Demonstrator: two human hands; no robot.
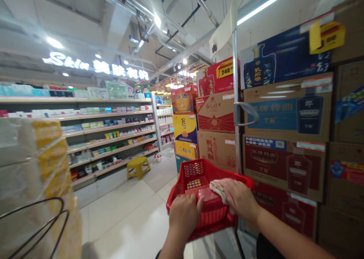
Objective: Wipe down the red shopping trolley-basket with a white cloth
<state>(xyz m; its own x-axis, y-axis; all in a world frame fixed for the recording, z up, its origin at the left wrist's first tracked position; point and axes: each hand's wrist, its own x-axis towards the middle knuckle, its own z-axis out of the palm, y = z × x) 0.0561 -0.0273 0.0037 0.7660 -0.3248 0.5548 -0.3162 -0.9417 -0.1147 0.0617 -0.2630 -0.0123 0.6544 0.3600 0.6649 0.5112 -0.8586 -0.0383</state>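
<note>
Two hands are on the red basket, which sits close in front of me. My left hand is curled shut around its near rim. My right hand lies over the right corner, fingers folded down on a pale cloth and pinning it to the plastic.

Just beside the basket's right side rises a metal pole, and behind it the stacked cartons climb above my head. I judge that to be the main risk: the gap looks very narrow, so a small drift right could knock the basket against the pole or catch a carton corner. The cloth seems held by pressure alone, so easing my fingers could let it slide off the rim.

On my left, wrapped packs crowd in and narrow the floor. Farther ahead, a yellow stool stands low before the shelves, easy to miss and bump.
</note>
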